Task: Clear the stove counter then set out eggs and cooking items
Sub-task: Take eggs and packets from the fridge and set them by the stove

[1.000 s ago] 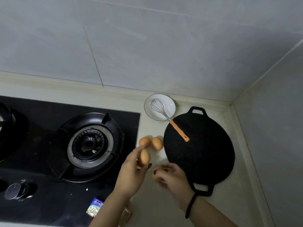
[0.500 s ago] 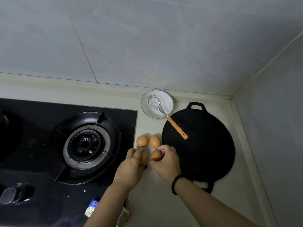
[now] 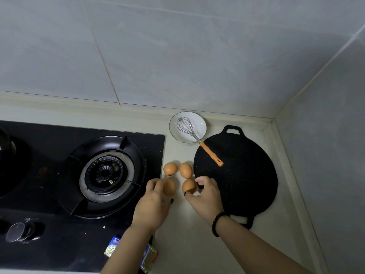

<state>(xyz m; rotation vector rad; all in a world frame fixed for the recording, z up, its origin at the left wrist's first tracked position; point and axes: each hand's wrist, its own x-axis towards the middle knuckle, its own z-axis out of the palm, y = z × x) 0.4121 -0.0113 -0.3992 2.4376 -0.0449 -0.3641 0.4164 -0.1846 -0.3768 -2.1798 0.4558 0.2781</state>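
The left hand (image 3: 152,204), low at centre frame, curls its fingers round an egg (image 3: 169,187); just right of it the right hand (image 3: 206,196) pinches another egg (image 3: 188,186). Both eggs sit low over the counter (image 3: 177,244). Just above lie two loose eggs (image 3: 170,168) side by side. Right of them is a black pan (image 3: 237,184); a whisk (image 3: 194,135) rests in a white bowl (image 3: 199,121) farther up. The burner (image 3: 106,175) sits left.
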